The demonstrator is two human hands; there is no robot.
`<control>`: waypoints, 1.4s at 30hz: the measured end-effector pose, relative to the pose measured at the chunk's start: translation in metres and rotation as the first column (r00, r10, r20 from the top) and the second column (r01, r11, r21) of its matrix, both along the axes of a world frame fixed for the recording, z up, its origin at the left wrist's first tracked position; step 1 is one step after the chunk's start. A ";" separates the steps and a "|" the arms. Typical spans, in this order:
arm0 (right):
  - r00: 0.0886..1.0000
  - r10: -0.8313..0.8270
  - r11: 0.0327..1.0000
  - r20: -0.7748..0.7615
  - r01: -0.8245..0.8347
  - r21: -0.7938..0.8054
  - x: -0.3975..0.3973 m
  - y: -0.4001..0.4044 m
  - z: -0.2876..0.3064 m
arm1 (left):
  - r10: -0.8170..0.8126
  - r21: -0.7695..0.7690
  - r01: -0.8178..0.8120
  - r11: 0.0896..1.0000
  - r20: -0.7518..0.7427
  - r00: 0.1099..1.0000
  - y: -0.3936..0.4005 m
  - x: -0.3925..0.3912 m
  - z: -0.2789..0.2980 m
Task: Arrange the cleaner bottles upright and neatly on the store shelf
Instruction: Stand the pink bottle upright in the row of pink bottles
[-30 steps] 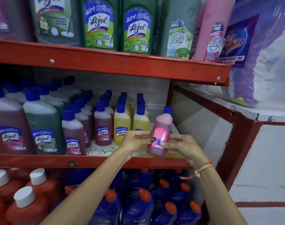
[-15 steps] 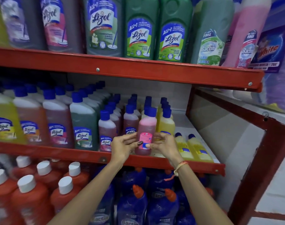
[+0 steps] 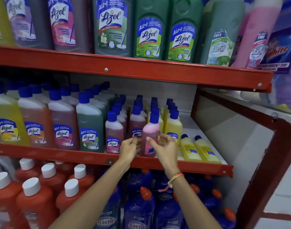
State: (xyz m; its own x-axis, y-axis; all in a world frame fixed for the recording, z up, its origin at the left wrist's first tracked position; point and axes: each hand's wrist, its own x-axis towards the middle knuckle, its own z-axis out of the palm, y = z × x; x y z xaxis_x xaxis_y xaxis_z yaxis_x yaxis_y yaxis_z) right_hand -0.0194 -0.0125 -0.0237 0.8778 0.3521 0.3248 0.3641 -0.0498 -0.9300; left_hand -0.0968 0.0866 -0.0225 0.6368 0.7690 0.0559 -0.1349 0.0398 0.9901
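A small pink cleaner bottle with a blue cap stands upright at the front of the middle red shelf, ahead of a yellow row. My left hand touches its left side, fingertips pinched at the edge. My right hand holds its right side, thumb on the front. Two small yellow bottles lie flat on the shelf just right of my right hand. Rows of small maroon bottles and yellow bottles stand upright behind.
Larger Lizol bottles fill the left of the middle shelf. Big green Lizol and Bactin bottles stand on the top shelf. Orange and blue bottles crowd the shelf below. A red frame post bounds the right end.
The pink bottle went from held tilted in front of the shelf edge to standing upright on the shelf in the front row. My view shifted right, revealing the two lying yellow bottles.
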 end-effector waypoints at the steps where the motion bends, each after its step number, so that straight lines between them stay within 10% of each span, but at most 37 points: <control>1: 0.999 -0.040 0.999 0.020 0.040 0.000 -0.004 0.004 -0.004 | -0.026 -0.043 0.026 0.999 -0.011 1.000 0.000 0.003 0.005; 9: 0.957 -0.208 0.971 0.201 0.227 -0.077 -0.014 0.019 -0.017 | -0.232 -0.213 0.216 0.953 -0.051 0.971 0.010 0.013 0.016; 17: 0.979 0.179 0.977 0.098 -0.165 -0.136 0.011 -0.002 -0.006 | -0.232 -0.174 0.227 0.958 -0.010 0.973 0.010 0.002 0.015; 32: 0.925 0.375 0.917 -0.057 -0.379 -0.123 0.027 -0.013 0.006 | -0.151 -0.075 0.151 0.986 -0.001 0.989 -0.004 -0.016 0.014; 42: 0.989 0.131 0.978 0.063 -0.118 -0.172 0.000 -0.023 -0.014 | -0.103 0.040 0.104 0.994 -0.023 0.994 -0.015 -0.028 0.002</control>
State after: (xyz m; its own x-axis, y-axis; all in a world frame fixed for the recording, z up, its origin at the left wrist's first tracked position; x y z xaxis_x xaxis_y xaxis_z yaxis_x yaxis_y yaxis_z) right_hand -0.0198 -0.0356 -0.0381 0.7995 0.5120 0.3140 0.4443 -0.1524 -0.8828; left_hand -0.1245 0.0715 -0.0208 0.7143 0.6961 0.0719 -0.1113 0.0116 0.9937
